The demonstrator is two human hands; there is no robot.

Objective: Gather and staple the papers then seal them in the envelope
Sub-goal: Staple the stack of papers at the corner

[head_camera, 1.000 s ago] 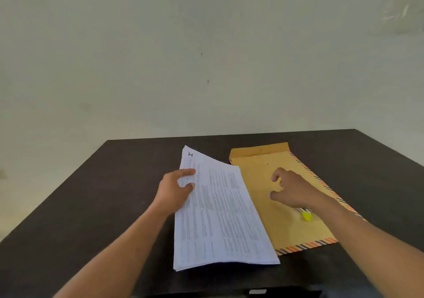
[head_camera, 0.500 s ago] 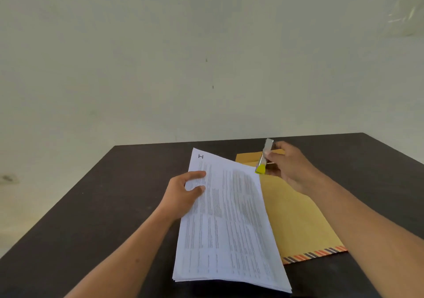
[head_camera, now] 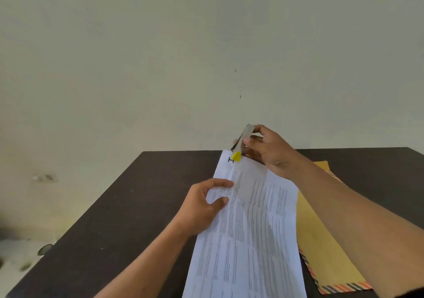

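A stack of white printed papers (head_camera: 252, 229) lies lengthwise on the dark table, lifted a little at its left edge. My left hand (head_camera: 202, 206) grips that left edge, thumb on top. My right hand (head_camera: 268, 150) holds a small silver stapler with a yellow tip (head_camera: 239, 146) at the papers' far top-left corner, its jaws over the corner. A brown envelope with a striped border (head_camera: 325, 258) lies flat under and to the right of the papers, partly covered by them and by my right forearm.
The dark table (head_camera: 128, 217) runs to a far edge against a pale wall. Its left edge drops off to a blurred floor with small unclear objects at the lower left.
My right hand has carried the stapler from above the envelope's top leftward to the papers' top-left corner. My left hand keeps its grip on the papers. The view has tilted up.
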